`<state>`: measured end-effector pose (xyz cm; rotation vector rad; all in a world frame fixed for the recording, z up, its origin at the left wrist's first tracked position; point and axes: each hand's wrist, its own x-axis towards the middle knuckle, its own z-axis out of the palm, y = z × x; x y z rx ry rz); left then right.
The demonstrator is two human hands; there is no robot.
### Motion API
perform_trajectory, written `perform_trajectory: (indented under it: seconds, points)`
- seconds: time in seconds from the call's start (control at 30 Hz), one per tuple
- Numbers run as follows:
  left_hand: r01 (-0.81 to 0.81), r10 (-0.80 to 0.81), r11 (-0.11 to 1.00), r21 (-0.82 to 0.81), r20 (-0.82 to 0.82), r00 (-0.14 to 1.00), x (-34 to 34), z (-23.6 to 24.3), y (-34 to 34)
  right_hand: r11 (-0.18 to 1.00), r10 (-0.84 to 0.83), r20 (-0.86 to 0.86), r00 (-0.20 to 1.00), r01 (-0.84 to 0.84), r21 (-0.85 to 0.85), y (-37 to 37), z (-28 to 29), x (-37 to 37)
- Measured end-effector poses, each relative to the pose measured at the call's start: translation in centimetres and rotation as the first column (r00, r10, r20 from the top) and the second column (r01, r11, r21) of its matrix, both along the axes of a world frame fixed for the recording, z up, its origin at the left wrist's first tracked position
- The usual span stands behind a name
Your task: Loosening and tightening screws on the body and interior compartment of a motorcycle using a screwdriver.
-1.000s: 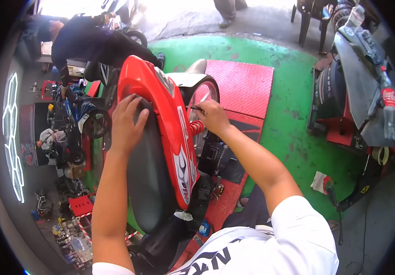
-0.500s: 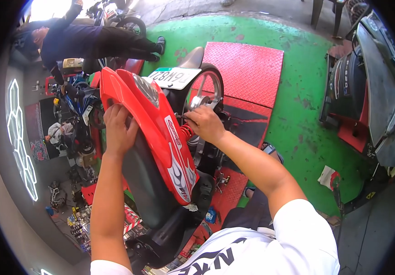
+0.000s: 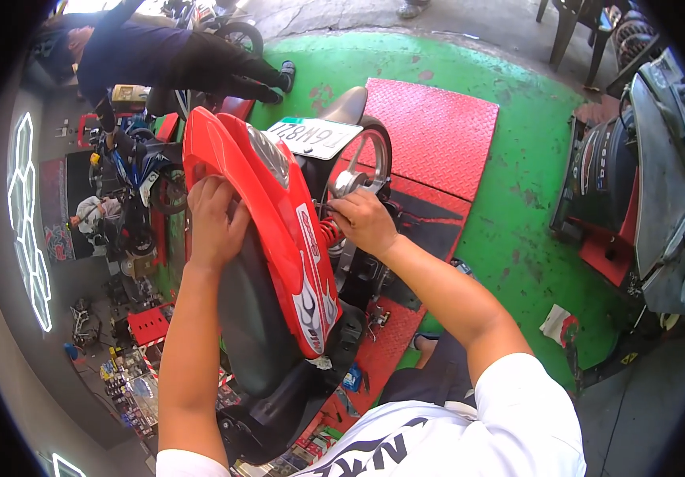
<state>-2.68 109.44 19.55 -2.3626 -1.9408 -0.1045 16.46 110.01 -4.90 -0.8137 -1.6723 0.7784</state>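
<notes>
A scooter with a red tail fairing (image 3: 267, 230) and a black seat (image 3: 251, 326) stands in front of me. My left hand (image 3: 219, 222) curls its fingers over the fairing's inner edge, just beyond the seat. On the other side, my right hand (image 3: 366, 222) is closed in a pinch close to the red shock absorber spring (image 3: 330, 232). Whatever lies between those fingertips is too small to make out. Past the right hand is the rear wheel (image 3: 370, 155), with a white licence plate (image 3: 314, 137) above it and a clear tail light (image 3: 269, 159) beside it.
Under the scooter is a red metal lift platform (image 3: 438, 135) on a green floor (image 3: 517, 207). A person (image 3: 175, 60) in dark clothes stands at the far left near other motorcycles (image 3: 139, 171). Dark equipment with a grey panel (image 3: 664, 191) stands at right. Small parts (image 3: 139, 389) crowd the lower left.
The whole view has shifted slightly. Both hands keep about the same places on the scooter, the left at the fairing and the right pinched near the spring.
</notes>
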Motion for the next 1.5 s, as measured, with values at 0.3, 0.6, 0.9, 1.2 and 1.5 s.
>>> perform_trajectory:
  seconds: [0.3, 0.6, 0.9, 1.2, 1.5]
  points:
    - [0.009, -0.011, 0.998, 0.054, 0.037, 0.999, 0.2, -0.2, 0.2, 0.999, -0.027, 0.165, 0.986, 0.019, 0.049, 0.1, 0.8, -1.8]
    - [-0.014, 0.015, 1.0, -0.027, 0.039, 0.999, 0.0, 0.9, -0.1, 0.936, 0.123, 0.207, 0.97, -0.044, -0.349, 0.0, 2.1, -2.3]
    - [0.002, -0.002, 1.0, 0.011, 0.051, 0.999, -0.5, 1.0, 0.5, 0.932, 0.135, 0.225, 0.965, -0.046, -0.359, 0.5, 2.4, -1.9]
    - [-0.141, 0.113, 0.979, 0.144, 0.189, 0.976, -4.0, 4.2, -0.2, 0.919, 0.164, 0.226, 0.96, -0.066, -0.389, 0.2, 1.9, -2.2]
    - [-0.508, 0.279, 0.852, 0.124, 0.714, 0.642, -10.7, 35.2, -25.0, 0.994, 0.11, 0.263, 0.958, -0.11, -0.014, -1.1, 3.3, 2.1]
